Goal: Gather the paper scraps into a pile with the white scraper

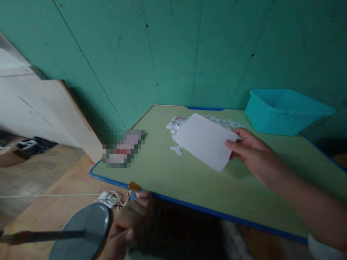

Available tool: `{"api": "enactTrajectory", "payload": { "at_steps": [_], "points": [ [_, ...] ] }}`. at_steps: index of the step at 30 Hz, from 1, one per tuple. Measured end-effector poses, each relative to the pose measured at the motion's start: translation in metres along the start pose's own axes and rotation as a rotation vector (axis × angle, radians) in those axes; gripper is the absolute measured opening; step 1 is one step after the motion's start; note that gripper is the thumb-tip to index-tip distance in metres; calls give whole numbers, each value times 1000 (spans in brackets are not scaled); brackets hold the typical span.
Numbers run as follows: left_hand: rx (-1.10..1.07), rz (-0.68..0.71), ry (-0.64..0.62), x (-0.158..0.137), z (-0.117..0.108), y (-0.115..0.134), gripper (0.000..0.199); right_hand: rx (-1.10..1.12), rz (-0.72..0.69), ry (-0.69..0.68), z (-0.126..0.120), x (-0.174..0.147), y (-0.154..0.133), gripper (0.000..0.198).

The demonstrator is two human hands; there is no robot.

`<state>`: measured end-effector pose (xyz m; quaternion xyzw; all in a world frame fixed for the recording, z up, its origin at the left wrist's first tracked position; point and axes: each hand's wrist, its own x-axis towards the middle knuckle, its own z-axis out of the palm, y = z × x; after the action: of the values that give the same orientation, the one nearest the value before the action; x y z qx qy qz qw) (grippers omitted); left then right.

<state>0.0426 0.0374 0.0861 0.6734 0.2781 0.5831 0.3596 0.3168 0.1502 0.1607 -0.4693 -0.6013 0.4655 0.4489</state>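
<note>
A blank white sheet of paper [206,141] with rounded corners is pinched between the thumb and fingers of my right hand [248,150], tilted above the table. Behind and beside it on the tabletop lie torn paper scraps [176,124], partly hidden by the sheet. A few more scraps [177,150] lie nearer to me. My left hand [132,216] is at the table's front edge with its fingers curled. A small orange-tipped thing with some blue [134,186] sticks out beyond its fingers; its kind cannot be made out.
The pale green table [168,177] has a blue edge and stands against a green wall [173,54]. A turquoise bin [282,113] sits at the back right. A blurred-out flat item [124,148] lies left. White cables [111,198] and a grey round base with a pole [81,231] are lower left.
</note>
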Motion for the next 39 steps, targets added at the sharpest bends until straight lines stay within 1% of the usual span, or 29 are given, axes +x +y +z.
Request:
{"api": "enactTrajectory", "payload": {
  "at_steps": [2, 3, 5, 8, 10, 11, 13, 16, 18, 20, 22, 24, 26, 29, 31, 32, 34, 36, 39],
  "points": [
    [-78, 2, -48, 0, -1, -4, 40, -33, -43, 99, -5, 4, 0, 16],
    [-96, 10, -68, 0, -2, -5, 37, -61, -64, 126, -6, 4, 0, 16],
    [-75, 31, -86, 0, -3, -8, 34, -156, -109, 137, -7, 3, 0, 17],
    [-21, 72, -84, 2, -3, -9, 33, -380, -186, 108, -4, -4, 0, 20],
    [-11, 111, -95, 2, -3, -9, 33, -549, -240, 91, 0, -8, 0, 18],
    [-8, 112, -97, 2, -3, -9, 33, -624, -266, 81, 1, -10, -1, 17],
    [-10, 63, -80, 2, -3, -9, 34, -747, -310, 64, 3, -12, -2, 15],
    [-4, 27, -79, 3, -2, -7, 34, -866, -360, 55, 2, -13, -1, 16],
    [-12, 62, -92, 5, -1, -4, 33, -922, -410, 55, 3, -12, 2, 16],
    [-52, 68, -84, 5, 0, -1, 32, -981, -494, 39, 6, -11, 6, 17],
    [-96, 29, -58, 3, -1, 0, 31, -1043, -608, 2, 13, -11, 10, 19],
    [-103, -23, -39, -4, -4, -3, 30, -1095, -703, -38, 20, -11, 12, 21],
    [-100, -33, -29, -11, -8, -7, 31, -1127, -760, -38, 24, -12, 11, 23],
    [-88, -43, -47, -15, -11, -12, 31, -1134, -808, 55, 22, -15, 5, 24],
    [-59, -25, -92, -12, -10, -12, 32, -1108, -820, 100, 18, -17, 2, 22],
    [-50, -6, -104, -10, -9, -11, 32, -1098, -819, 101, 17, -18, 1, 20],
    [-44, 22, -103, -5, -7, -8, 32, -1093, -820, 68, 18, -19, 1, 18],
    [-29, 16, -98, -2, -6, -6, 33, -1110, -811, 28, 22, -18, 3, 17],
    [14, 25, -135, -2, -6, -6, 33, -1131, -768, 8, 28, -14, 9, 18]
  ]
}}
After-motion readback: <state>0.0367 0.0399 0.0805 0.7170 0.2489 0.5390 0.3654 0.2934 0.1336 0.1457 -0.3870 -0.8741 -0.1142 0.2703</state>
